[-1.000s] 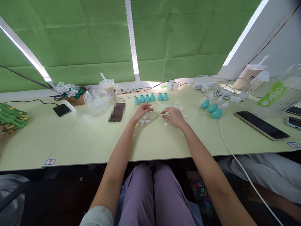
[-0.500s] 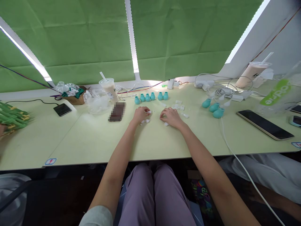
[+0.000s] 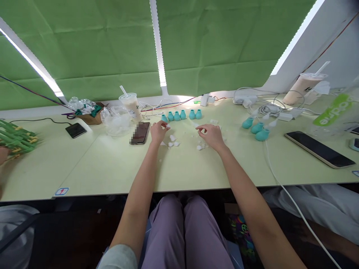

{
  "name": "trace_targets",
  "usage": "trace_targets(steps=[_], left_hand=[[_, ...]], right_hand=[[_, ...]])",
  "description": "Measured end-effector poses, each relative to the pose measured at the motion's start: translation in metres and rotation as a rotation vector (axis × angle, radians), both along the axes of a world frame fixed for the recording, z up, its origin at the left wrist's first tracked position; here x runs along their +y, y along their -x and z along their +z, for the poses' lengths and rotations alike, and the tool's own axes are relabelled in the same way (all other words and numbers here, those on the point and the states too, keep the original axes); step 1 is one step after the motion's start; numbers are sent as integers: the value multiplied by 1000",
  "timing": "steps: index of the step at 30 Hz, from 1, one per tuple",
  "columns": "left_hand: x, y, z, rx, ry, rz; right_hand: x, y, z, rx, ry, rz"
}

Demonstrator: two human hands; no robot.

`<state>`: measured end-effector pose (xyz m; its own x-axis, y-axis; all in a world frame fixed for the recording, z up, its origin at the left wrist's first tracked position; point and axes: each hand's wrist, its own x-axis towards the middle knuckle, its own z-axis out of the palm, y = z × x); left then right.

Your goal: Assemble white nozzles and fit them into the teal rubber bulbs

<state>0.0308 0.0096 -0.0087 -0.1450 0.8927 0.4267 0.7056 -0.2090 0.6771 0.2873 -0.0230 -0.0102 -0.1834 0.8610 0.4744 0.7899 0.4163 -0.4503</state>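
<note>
My left hand (image 3: 158,131) is closed in a pinch on a small white piece (image 3: 168,127), just in front of a row of small turquoise vases (image 3: 176,116). To its right, the fingertips of my right hand (image 3: 211,135) are pinched on a thin whitish strip (image 3: 193,123), which is blurred. Between and below my hands lie several white petal-like pieces (image 3: 172,138). A few more white bits (image 3: 199,147) rest by my right wrist, and a small clear-white block (image 3: 214,121) lies behind that hand. My palms hide part of the pieces.
A phone (image 3: 141,133), a drink cup (image 3: 131,105) and a clear plastic bag (image 3: 115,121) stand at left. More turquoise vases (image 3: 257,128) tipped over, a white cable (image 3: 269,160) and a large phone (image 3: 319,149) lie at right. Another person's hand (image 3: 3,154) is at far left.
My left hand has moved left and slightly back with the white piece. My right hand has shifted a little right, and a thin strip now shows at its fingertips. More loose white pieces are visible.
</note>
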Motion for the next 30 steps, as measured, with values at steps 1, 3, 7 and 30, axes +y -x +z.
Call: trace_targets(steps=[1,3,7,30], left_hand=[[1,2,2,-33,0,5],[1,0,4,-122,-5,-52],[-6,-33,5,-297,1,-290],[-34,-76,12,-181,195,-633]], right_hand=[[2,-3,-1,32,-12,-12],[6,-6,-2,125,-17,-6],[6,-2,-3,305,-67,84],[-12,-1,5,-460,-163,-24]])
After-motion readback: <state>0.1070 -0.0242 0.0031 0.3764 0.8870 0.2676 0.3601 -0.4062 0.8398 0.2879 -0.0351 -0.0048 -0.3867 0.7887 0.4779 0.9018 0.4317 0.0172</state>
